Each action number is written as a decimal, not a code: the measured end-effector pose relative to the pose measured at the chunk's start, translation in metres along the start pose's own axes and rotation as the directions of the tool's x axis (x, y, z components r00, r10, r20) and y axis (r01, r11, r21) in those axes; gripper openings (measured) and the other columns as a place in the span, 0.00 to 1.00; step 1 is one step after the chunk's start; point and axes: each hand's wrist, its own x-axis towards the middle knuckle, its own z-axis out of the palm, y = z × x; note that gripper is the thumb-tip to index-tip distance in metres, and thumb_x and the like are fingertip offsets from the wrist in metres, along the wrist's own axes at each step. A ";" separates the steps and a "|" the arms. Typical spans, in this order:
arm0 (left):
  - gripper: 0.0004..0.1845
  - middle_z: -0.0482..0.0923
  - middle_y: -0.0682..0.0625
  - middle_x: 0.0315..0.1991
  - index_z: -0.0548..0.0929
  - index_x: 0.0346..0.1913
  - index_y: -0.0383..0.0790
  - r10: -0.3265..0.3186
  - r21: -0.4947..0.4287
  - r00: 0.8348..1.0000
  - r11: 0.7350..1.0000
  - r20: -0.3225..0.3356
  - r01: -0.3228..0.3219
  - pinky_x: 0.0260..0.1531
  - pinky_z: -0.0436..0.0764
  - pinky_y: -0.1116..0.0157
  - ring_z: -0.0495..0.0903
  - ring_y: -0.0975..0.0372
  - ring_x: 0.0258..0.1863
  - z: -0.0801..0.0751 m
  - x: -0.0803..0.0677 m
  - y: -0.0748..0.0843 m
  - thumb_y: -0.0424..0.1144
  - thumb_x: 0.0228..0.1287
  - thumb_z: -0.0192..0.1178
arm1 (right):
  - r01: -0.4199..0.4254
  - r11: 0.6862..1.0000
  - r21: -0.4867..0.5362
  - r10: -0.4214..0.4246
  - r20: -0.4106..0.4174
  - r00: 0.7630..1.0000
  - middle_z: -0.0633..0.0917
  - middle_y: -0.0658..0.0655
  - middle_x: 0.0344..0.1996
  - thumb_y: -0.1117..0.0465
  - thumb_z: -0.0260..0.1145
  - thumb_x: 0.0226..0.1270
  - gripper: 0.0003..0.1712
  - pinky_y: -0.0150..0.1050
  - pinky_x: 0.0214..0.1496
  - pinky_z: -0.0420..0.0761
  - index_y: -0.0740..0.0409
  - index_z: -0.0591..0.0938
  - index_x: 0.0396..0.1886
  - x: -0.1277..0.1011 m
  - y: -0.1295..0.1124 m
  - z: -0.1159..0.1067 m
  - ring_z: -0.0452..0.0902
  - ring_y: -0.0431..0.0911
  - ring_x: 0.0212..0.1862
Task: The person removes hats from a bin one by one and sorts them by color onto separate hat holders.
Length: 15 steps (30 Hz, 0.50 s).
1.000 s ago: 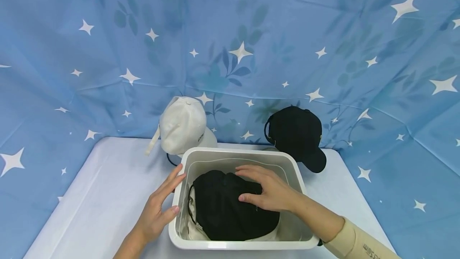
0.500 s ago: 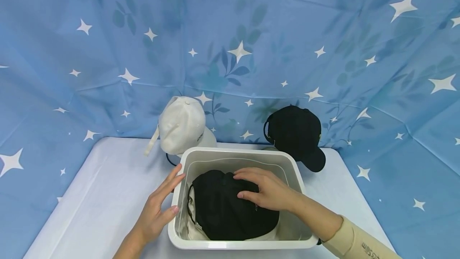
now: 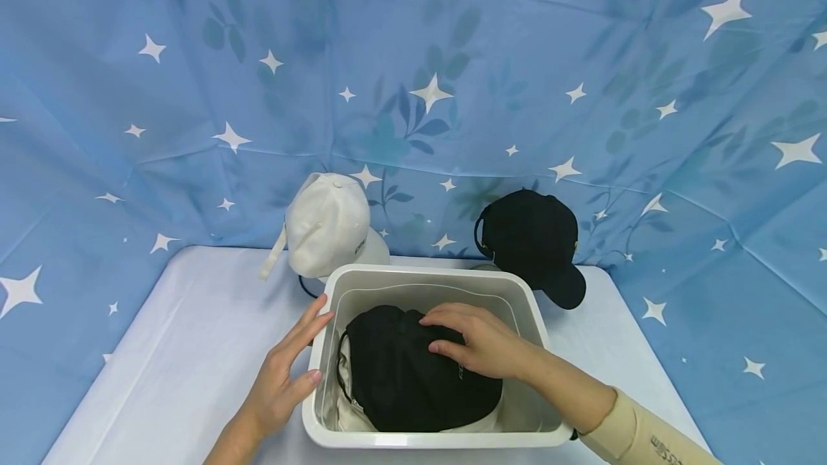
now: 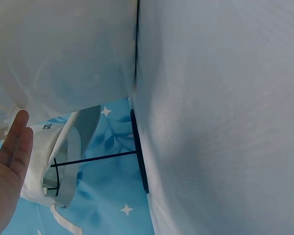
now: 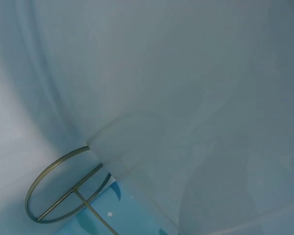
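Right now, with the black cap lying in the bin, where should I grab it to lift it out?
Probably by the crown, from above. The black cap lies dome-up in the white bin, whose walls block the sides. The right hand already rests on top, so its fingers could pinch the fabric there.

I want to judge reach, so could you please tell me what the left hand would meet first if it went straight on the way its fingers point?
Probably the white plastic bin's far left corner, then the white cap; the left hand already rests against it.
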 end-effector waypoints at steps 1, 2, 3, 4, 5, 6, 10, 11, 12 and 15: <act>0.36 0.57 0.33 0.80 0.69 0.75 0.27 -0.001 0.000 1.000 1.000 0.000 0.001 0.73 0.60 0.70 0.58 0.51 0.81 0.000 0.000 0.000 0.30 0.60 0.54 | -0.002 1.000 0.001 0.002 0.003 1.000 0.86 0.49 0.56 0.57 0.73 0.71 0.20 0.44 0.61 0.81 0.55 0.85 0.61 0.000 0.000 0.000 0.83 0.44 0.58; 0.36 0.57 0.33 0.80 0.69 0.75 0.27 -0.001 0.001 1.000 1.000 -0.001 0.001 0.72 0.60 0.70 0.58 0.51 0.81 0.000 0.000 0.000 0.30 0.59 0.54 | -0.004 1.000 0.001 0.004 0.006 1.000 0.87 0.49 0.55 0.57 0.72 0.72 0.20 0.44 0.60 0.82 0.55 0.85 0.61 0.000 0.000 0.000 0.83 0.43 0.57; 0.36 0.57 0.33 0.80 0.69 0.75 0.27 -0.002 0.001 1.000 1.000 -0.001 0.002 0.72 0.60 0.70 0.58 0.52 0.81 0.000 0.000 0.000 0.30 0.59 0.54 | -0.006 1.000 0.003 0.006 0.010 1.000 0.87 0.49 0.55 0.57 0.72 0.72 0.20 0.44 0.60 0.82 0.55 0.85 0.61 0.000 -0.001 0.000 0.84 0.43 0.57; 0.36 0.57 0.33 0.80 0.69 0.75 0.27 -0.003 0.001 1.000 1.000 -0.001 0.003 0.72 0.61 0.70 0.58 0.52 0.81 0.000 0.000 0.001 0.30 0.59 0.54 | -0.009 1.000 0.007 0.009 0.014 1.000 0.87 0.49 0.55 0.57 0.72 0.72 0.20 0.44 0.60 0.82 0.55 0.85 0.61 0.001 -0.001 0.000 0.84 0.43 0.56; 0.36 0.57 0.33 0.80 0.69 0.75 0.27 -0.003 0.001 1.000 1.000 0.000 0.003 0.72 0.61 0.70 0.58 0.52 0.81 0.000 0.000 0.001 0.30 0.60 0.54 | -0.013 1.000 0.010 0.013 0.018 1.000 0.88 0.49 0.54 0.58 0.72 0.72 0.19 0.44 0.59 0.82 0.55 0.85 0.60 0.001 -0.001 -0.001 0.84 0.42 0.55; 0.36 0.57 0.33 0.80 0.69 0.75 0.27 -0.005 0.001 1.000 1.000 0.000 0.005 0.72 0.61 0.70 0.58 0.52 0.81 0.000 0.001 0.001 0.30 0.60 0.54 | -0.017 1.000 0.016 0.016 0.022 1.000 0.88 0.48 0.53 0.58 0.72 0.72 0.19 0.43 0.59 0.83 0.55 0.85 0.60 0.001 -0.001 -0.001 0.84 0.42 0.54; 0.36 0.57 0.33 0.80 0.69 0.75 0.27 -0.005 0.000 1.000 1.000 0.001 0.005 0.72 0.61 0.70 0.58 0.51 0.81 0.000 0.001 0.002 0.30 0.60 0.54 | -0.033 0.999 0.036 0.032 0.036 0.999 0.88 0.47 0.50 0.61 0.71 0.72 0.16 0.41 0.55 0.84 0.54 0.86 0.58 0.001 -0.001 -0.001 0.84 0.38 0.49; 0.36 0.57 0.33 0.80 0.69 0.75 0.28 -0.006 0.000 1.000 1.000 0.001 0.006 0.72 0.61 0.70 0.58 0.51 0.81 0.000 0.001 0.002 0.30 0.60 0.54 | -0.035 0.999 0.041 0.033 0.038 0.999 0.88 0.47 0.48 0.62 0.71 0.72 0.15 0.40 0.53 0.84 0.54 0.86 0.57 0.002 -0.001 -0.001 0.83 0.37 0.47; 0.36 0.57 0.33 0.80 0.69 0.75 0.28 -0.006 0.000 1.000 1.000 0.001 0.006 0.72 0.61 0.70 0.58 0.51 0.81 0.000 0.001 0.002 0.31 0.60 0.54 | -0.034 0.998 0.045 0.032 0.039 0.999 0.88 0.46 0.47 0.63 0.71 0.72 0.15 0.39 0.51 0.84 0.54 0.87 0.56 0.002 -0.001 0.000 0.82 0.36 0.45; 0.36 0.57 0.33 0.80 0.69 0.75 0.28 -0.007 0.000 1.000 1.000 0.001 0.007 0.71 0.61 0.70 0.58 0.52 0.81 0.000 0.001 0.002 0.30 0.60 0.54 | -0.025 0.998 0.053 0.023 0.033 0.999 0.88 0.46 0.43 0.65 0.71 0.71 0.13 0.37 0.46 0.84 0.54 0.87 0.53 0.001 -0.001 0.000 0.80 0.35 0.41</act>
